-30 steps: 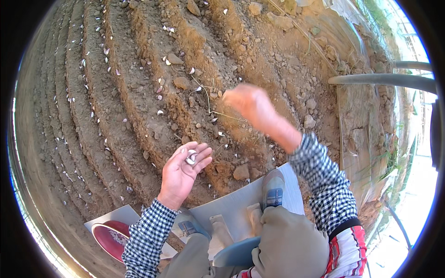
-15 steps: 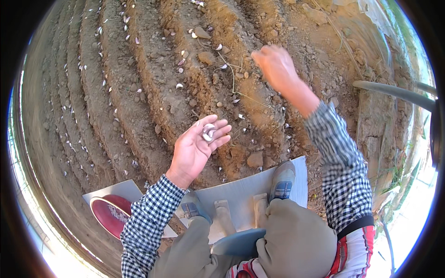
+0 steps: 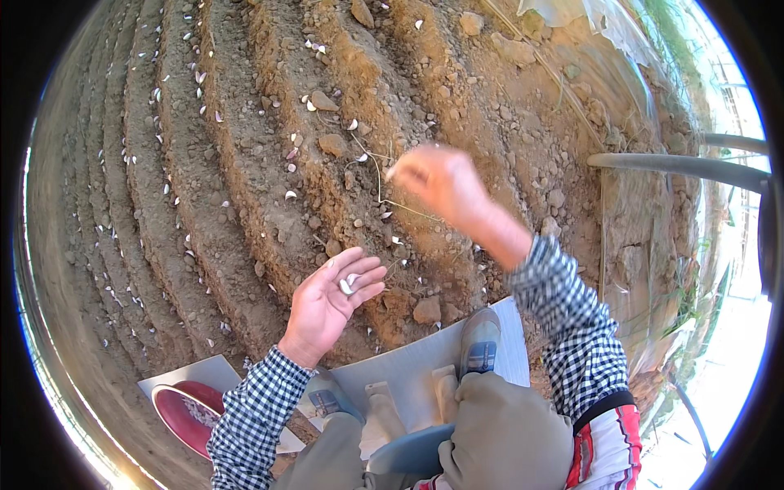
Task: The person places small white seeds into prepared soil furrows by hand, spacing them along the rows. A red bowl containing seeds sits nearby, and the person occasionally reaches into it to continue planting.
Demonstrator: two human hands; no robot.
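Note:
My left hand (image 3: 325, 304) is palm up above the soil, its fingers loosely extended and a few pale garlic cloves (image 3: 349, 283) resting on them. Over a furrow to the right, my right hand (image 3: 441, 181) is smeared by motion. Its fingers are drawn together, with a whitish tip at them that looks like a garlic clove (image 3: 390, 173). Loose cloves lie along the furrows, among them a clove (image 3: 291, 195) left of my right hand and a clove (image 3: 397, 241) below it.
A red bowl (image 3: 163, 408) holding many cloves stands at the lower left. My shoes rest on a pale board (image 3: 510, 343). Dark pipes (image 3: 670, 166) jut in from the right, beside plastic sheeting (image 3: 604, 28). Stones and a dry stem (image 3: 378, 175) lie on the soil.
My right hand has moved left and down over the furrows, nearer my left hand. The view has shifted, so the ground appears lower and farther left. The left hand still holds cloves.

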